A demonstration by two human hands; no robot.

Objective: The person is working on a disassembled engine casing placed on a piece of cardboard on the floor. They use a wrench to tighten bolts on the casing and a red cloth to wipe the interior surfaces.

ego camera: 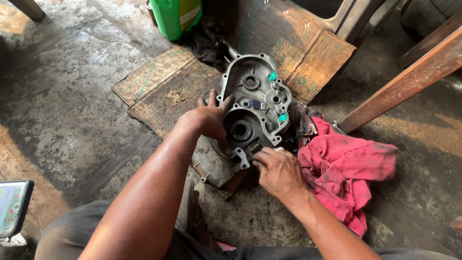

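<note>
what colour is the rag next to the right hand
Pinkish red, smudged with dark grime; the rag shows best in the head view.

I've got one head cam only, looking steeply down from above at the floor [72, 110], close in; forearms enter from the bottom edge. No 2nd view.

Matt cast-metal casing [255, 103] — worn cardboard [166, 84].
</note>
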